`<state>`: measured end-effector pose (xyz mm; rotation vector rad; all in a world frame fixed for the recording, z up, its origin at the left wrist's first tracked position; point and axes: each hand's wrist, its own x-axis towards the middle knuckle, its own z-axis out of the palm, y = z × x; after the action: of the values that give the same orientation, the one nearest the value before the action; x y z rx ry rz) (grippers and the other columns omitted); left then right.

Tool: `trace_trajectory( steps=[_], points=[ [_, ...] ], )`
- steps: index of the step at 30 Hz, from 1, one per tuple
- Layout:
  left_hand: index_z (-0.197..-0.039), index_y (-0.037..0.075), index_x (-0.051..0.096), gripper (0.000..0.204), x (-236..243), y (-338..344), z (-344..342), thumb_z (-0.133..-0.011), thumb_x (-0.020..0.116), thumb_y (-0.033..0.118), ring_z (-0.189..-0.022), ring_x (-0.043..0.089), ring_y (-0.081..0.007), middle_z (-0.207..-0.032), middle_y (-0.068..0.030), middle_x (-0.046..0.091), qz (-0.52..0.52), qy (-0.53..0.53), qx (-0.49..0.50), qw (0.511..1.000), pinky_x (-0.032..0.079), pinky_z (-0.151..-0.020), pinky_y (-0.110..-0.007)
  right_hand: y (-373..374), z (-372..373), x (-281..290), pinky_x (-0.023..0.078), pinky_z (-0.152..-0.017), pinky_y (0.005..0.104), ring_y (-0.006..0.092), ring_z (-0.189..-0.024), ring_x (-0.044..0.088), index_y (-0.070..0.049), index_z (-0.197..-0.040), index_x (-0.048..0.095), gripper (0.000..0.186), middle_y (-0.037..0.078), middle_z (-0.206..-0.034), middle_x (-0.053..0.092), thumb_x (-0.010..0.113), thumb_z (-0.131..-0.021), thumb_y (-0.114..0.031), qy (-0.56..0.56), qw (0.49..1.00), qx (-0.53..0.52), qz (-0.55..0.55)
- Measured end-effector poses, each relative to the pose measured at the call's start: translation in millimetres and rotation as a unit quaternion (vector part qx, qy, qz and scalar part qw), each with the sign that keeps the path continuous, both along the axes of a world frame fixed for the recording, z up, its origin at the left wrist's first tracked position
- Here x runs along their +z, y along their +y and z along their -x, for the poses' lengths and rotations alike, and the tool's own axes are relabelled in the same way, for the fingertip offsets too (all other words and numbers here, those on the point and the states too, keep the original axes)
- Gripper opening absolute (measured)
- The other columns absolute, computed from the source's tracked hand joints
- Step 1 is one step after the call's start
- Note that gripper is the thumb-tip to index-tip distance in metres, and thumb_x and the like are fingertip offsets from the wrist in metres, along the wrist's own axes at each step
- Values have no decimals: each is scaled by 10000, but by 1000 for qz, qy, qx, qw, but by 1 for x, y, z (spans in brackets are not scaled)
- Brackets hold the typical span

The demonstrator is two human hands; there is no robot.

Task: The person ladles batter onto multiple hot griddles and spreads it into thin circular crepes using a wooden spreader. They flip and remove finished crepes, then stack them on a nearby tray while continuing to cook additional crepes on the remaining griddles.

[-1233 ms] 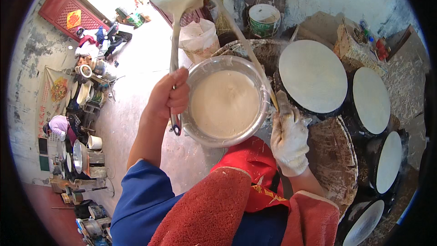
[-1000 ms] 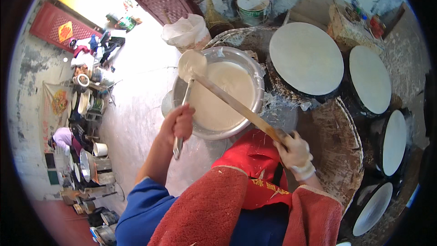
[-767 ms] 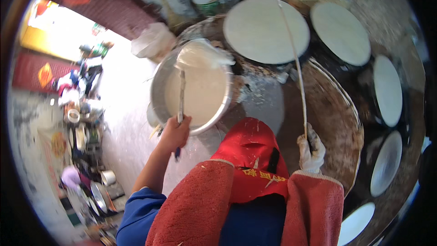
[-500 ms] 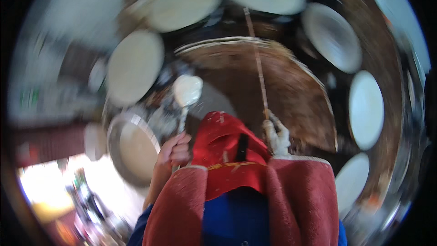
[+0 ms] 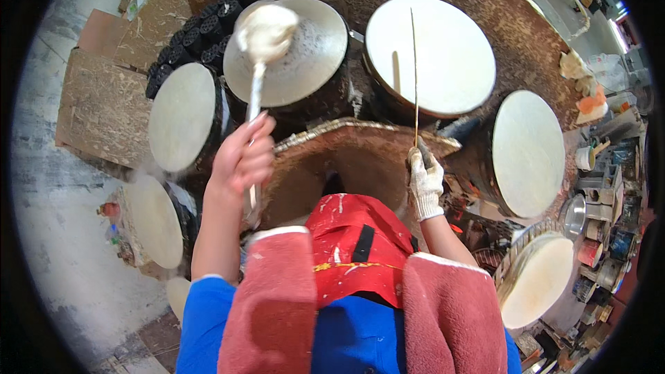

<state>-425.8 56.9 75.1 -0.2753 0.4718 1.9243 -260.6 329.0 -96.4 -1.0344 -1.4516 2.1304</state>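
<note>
My left hand (image 5: 242, 156) grips a long-handled metal ladle (image 5: 267, 32), its bowl full of pale batter, over a round griddle (image 5: 315, 69) with a speckled surface. My right hand (image 5: 426, 179), in a white knit glove, is closed on a thin stick (image 5: 415, 76) that reaches up across a white-coated round griddle (image 5: 454, 55). More pale-topped griddles stand on both sides, one at left (image 5: 181, 116) and one at right (image 5: 528, 152). A curved, batter-crusted barrier (image 5: 325, 145) lies between me and the griddles.
Black cylindrical briquettes (image 5: 208, 28) are piled behind the left griddles beside cardboard (image 5: 100, 107). A stack of pale round sheets (image 5: 537, 280) sits in a basket at lower right. Buckets, a metal basin (image 5: 575, 215) and clutter line the far right. A stained wall (image 5: 52, 201) is at left.
The view has swung round from the batter basin to the griddles. The basin has left view; the ladle moved from over it to above a griddle. Both hands keep their holds.
</note>
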Motion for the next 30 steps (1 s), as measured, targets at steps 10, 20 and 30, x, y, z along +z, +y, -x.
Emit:
trace_trajectory(
  steps=[10,20,30],
  points=[
    [-663,150,324,298,-104,101,192,-929,438,221,-342,198,-39,-467,80,242,286,55,-37,956,169,-295,-218,-103,194,-30,448,-773,218,77,-823,546,26,-1186,526,347,26,-973,594,561,-856,-75,23,997,26,67],
    [-777,-55,531,315,-116,-27,248,-865,540,247,-576,564,-266,-591,-130,544,641,564,98,511,433,-570,-384,-118,258,-2,421,-586,207,73,-644,516,11,-1103,574,316,27,-761,581,542,-859,-187,-107,989,75,65],
    [-720,122,330,301,-3,-103,237,-984,258,246,-289,193,-47,-432,67,208,36,77,165,983,218,-257,-213,-149,338,24,443,-615,254,110,-652,521,46,-1143,552,403,62,-812,617,574,-841,-221,-136,983,114,-55]
  ],
)
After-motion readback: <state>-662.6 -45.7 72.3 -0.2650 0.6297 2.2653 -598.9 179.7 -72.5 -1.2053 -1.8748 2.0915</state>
